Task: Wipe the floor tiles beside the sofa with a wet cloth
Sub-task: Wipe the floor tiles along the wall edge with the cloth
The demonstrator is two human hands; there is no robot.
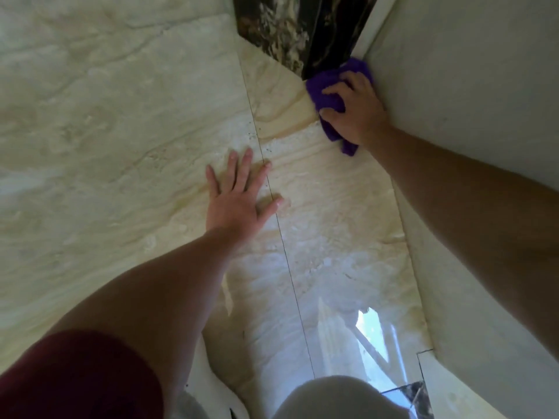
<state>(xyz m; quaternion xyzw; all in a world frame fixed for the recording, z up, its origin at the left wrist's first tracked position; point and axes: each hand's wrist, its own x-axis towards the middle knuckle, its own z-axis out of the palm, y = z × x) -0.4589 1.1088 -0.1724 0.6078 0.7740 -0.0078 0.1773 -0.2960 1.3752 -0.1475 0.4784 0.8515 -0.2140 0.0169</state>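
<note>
Head view, looking down past my own arms at a cream, marble-patterned tile floor. Everything is placed here by the thin grout line that runs from the upper middle down toward the bottom of the frame. My left hand lies flat on the floor right at that line, palm down and fingers spread, holding nothing; the fingertips point away from me, and the thumb and forefinger tips reach across to the line's right side. My left arm comes up from the lower left, with a dark red sleeve at the shoulder. To the right of the line and farther from me, my right hand presses down on a bunched purple cloth, fingers curled over the top of it so that it is gripped against the tile. The cloth sits in the far corner, touching a dark mottled panel on its far side and just beside a pale plain surface that rises along the right edge; I cannot tell whether that surface is the sofa or a wall. A tail of cloth pokes out under my wrist. The tile just right of the line, near the cloth, shows a darker yellowish patch that looks damp, with small dark specks close to the line. Nearer to me, right of the line, the floor carries a bright window reflection, and my pale-clad knee fills the bottom edge.
</note>
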